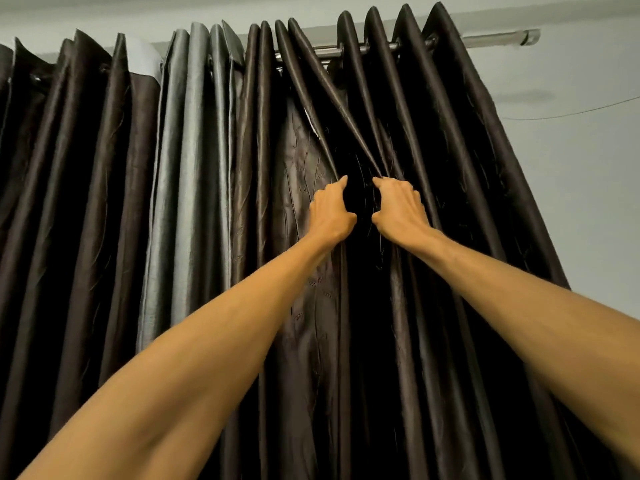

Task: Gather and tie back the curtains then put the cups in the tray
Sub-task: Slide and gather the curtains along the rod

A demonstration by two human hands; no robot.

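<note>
Dark brown satin curtains [104,202] hang in deep folds from a metal rod [377,48] and fill most of the view. Both my arms reach up to them. My left hand [330,211] grips the edge of one fold, fingers curled into the cloth. A hand's width to its right, my right hand [398,209] grips the neighbouring fold [460,188] the same way. A dark gap lies between the two hands. No cups or tray are in view.
A silver-grey curtain panel [187,150] hangs among the brown ones at centre left. The rod's end [530,36] juts out over a pale wall [571,168] on the right, where a thin wire [571,112] crosses.
</note>
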